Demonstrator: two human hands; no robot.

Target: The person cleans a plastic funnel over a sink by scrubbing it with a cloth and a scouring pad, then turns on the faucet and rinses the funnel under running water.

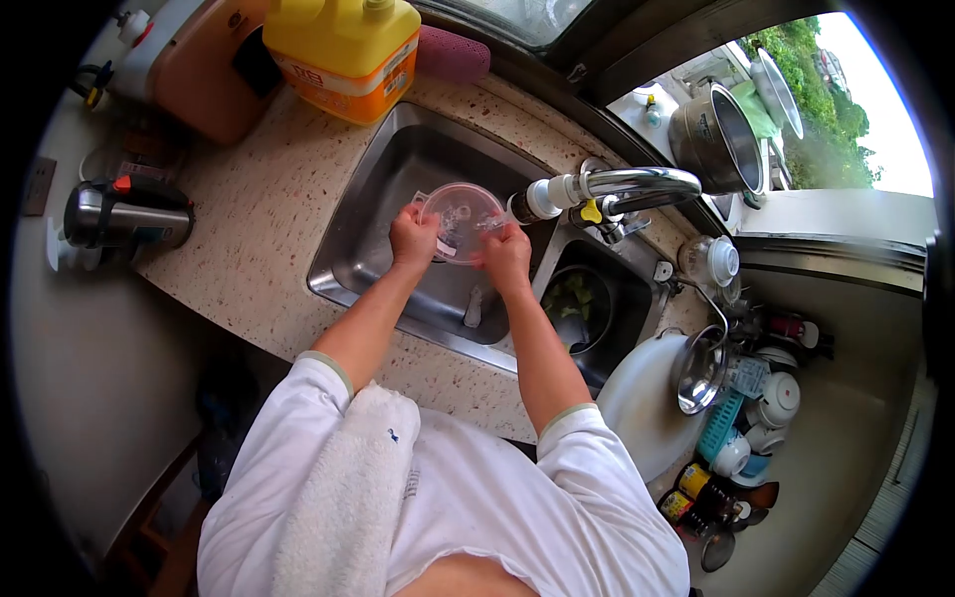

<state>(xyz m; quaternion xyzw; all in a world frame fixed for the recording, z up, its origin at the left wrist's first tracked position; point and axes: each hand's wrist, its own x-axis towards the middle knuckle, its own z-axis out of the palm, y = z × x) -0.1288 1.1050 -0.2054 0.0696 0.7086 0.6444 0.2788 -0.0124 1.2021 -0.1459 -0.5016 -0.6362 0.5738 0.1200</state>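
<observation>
Over the larger sink basin (348, 239), a round clear plastic container (464, 221) is held between my two hands. My left hand (413, 239) grips its left rim near a small handle-like tab. On the opposite side, my right hand (507, 254) has its fingers closed on the rim, close under the faucet head (532, 202). Water drops or wet patches seem to show on the container; whether water is running I cannot tell. Below, a small pale object (474, 306) lies on the basin floor.
In the smaller basin stands a dark pot (577, 308) with green leaves. A yellow jug (343, 60) stands behind the sink, a steel kettle (134, 214) at far left. To the right are a white round lid or basin (647, 403), a ladle (699, 373), bowls (776, 398) and bottles (693, 481).
</observation>
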